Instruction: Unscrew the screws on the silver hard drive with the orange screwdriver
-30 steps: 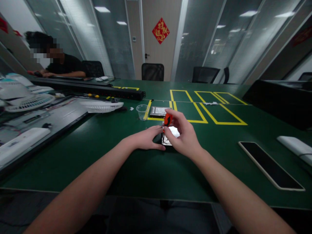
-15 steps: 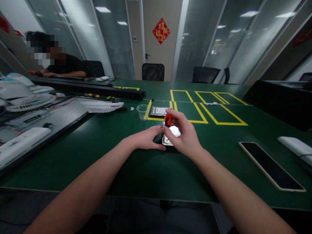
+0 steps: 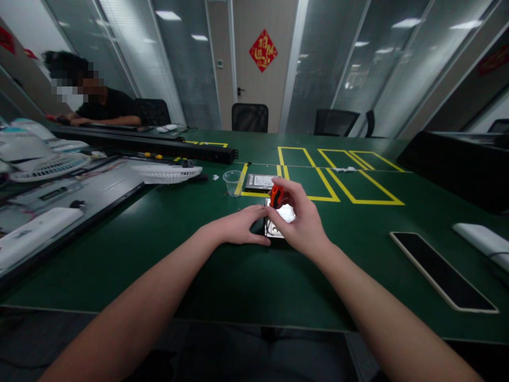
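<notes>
A silver hard drive point(image 3: 274, 229) lies on the table in front of me, partly covered by my fingers. My left hand point(image 3: 243, 225) braces its left side, the fingers at the upper edge and the thumb near the bottom corner. Above the drive, my right hand point(image 3: 299, 220) is closed round the red and black handle of a screwdriver point(image 3: 277, 196). The handle stands roughly upright over the drive's upper left part; its tip is hidden. Just behind lies a second hard drive point(image 3: 260, 182), with a clear plastic cup point(image 3: 234, 183) to its left.
Yellow tape outlines point(image 3: 330, 192) mark the green table point(image 3: 254, 286). A phone point(image 3: 443, 271) lies at right, near a white device point(image 3: 483, 239). Fans point(image 3: 47, 164), a panel point(image 3: 91, 199) and a long black bar point(image 3: 159, 146) fill the left. Another person point(image 3: 107, 106) sits at far left.
My right hand and the screwdriver handle have shifted and turned very slightly. My left hand and the hard drive stay in place.
</notes>
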Tool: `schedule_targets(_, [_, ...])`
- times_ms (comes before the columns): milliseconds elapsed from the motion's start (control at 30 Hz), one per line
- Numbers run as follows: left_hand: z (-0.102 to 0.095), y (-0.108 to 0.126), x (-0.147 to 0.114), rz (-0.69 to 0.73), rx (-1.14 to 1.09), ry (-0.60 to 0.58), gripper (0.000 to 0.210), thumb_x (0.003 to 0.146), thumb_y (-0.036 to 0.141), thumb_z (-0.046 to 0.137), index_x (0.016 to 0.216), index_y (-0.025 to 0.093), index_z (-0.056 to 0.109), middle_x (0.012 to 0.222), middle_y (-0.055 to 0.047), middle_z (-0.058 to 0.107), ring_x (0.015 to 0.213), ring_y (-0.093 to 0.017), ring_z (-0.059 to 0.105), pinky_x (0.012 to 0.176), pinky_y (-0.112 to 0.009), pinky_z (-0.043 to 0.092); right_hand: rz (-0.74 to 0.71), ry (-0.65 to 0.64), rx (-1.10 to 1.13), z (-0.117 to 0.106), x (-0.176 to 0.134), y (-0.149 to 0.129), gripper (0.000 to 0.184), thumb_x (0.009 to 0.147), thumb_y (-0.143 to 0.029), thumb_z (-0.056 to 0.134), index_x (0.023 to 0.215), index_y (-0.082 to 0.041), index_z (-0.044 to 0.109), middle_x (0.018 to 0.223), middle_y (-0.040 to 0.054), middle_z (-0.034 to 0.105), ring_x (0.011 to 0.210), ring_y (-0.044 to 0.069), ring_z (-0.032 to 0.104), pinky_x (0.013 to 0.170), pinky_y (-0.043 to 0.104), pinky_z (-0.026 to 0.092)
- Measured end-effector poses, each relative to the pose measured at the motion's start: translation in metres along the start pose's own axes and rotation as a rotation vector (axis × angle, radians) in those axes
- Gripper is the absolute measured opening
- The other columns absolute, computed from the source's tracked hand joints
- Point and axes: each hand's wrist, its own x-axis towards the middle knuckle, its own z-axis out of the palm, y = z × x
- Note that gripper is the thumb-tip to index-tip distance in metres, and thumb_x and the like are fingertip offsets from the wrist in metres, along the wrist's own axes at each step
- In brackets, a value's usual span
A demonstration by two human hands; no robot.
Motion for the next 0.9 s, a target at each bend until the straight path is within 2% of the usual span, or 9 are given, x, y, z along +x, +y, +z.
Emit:
schedule_targets(67, [-0.0004,0.0014,-0.0002,-0.05,-0.013,-0.018,0.096,0.101,0.065,0.107,0.181,0.027,0.07,0.191,-0.02,0.07,0.18,-0.051,0.066,0.153,-0.067,0.052,0.01,0.0,0.036,0.0015,-0.0016,0.0003,0.063,0.115,-0.023,0.076,0.175,-0.036,0.063,0.155,0.0121,0.085,0.125,0.034,0.091,0.113,0.06,0.08])
schedule_targets(167, [-0.0009,0.0029,-0.0002,-0.086,-0.009,-0.034,0.099,0.1,0.064,0.108,0.182,0.027,0.069,0.191,-0.02,0.07,0.183,-0.051,0.063,0.155,-0.067,0.05,0.008,-0.02,0.065,0.0027,-0.0033,0.0003,0.065,0.115,-0.021,0.073,0.177,-0.036,0.06,0.15,0.0116,0.086,0.122,0.034,0.093,0.114,0.06,0.079])
schedule_targets(367, [-0.0012,0.0036,-0.0002,-0.036,-0.01,-0.01,0.091,0.101,0.063,0.107,0.176,0.026,0.073,0.189,-0.02,0.071,0.18,-0.052,0.066,0.153,-0.067,0.053,-0.033,-0.005,0.035,0.0003,-0.0007,-0.0017,0.058,0.117,-0.024,0.076,0.174,-0.034,0.066,0.159,0.0133,0.085,0.128,0.034,0.09,0.115,0.059,0.078])
schedule_targets(500, [-0.0001,0.0023,-0.0005,-0.008,-0.008,0.001,0.088,0.102,0.062,0.106,0.175,0.026,0.073,0.185,-0.019,0.075,0.175,-0.05,0.071,0.15,-0.066,0.055,-0.076,-0.001,0.018,-0.0023,0.0026,-0.0048,0.055,0.118,-0.022,0.076,0.171,-0.035,0.072,0.157,0.0119,0.087,0.129,0.034,0.088,0.111,0.057,0.079])
schedule_targets(633, [0.0007,0.0016,-0.0006,-0.001,0.0,0.003,0.084,0.104,0.062,0.104,0.173,0.026,0.074,0.18,-0.018,0.078,0.171,-0.049,0.073,0.147,-0.067,0.057,-0.094,0.004,0.024,-0.002,0.0032,-0.0057,0.052,0.119,-0.023,0.075,0.169,-0.037,0.074,0.156,0.0111,0.088,0.133,0.035,0.088,0.119,0.06,0.077])
schedule_targets(733, [-0.0001,0.0027,-0.0008,-0.016,-0.01,0.0,0.087,0.102,0.063,0.106,0.175,0.027,0.074,0.182,-0.019,0.076,0.175,-0.05,0.07,0.149,-0.067,0.055,-0.074,0.008,0.049,0.0002,0.001,-0.0037,0.057,0.118,-0.02,0.074,0.172,-0.036,0.072,0.16,0.0115,0.086,0.135,0.035,0.089,0.121,0.06,0.077])
schedule_targets(900, [-0.0019,0.0044,-0.001,-0.049,-0.019,-0.011,0.092,0.1,0.063,0.109,0.177,0.026,0.074,0.187,-0.02,0.073,0.178,-0.05,0.068,0.153,-0.065,0.053,-0.051,-0.004,0.069,0.002,-0.0023,-0.0009,0.067,0.114,-0.017,0.073,0.177,-0.037,0.065,0.154,0.0109,0.087,0.125,0.031,0.091,0.113,0.055,0.079])
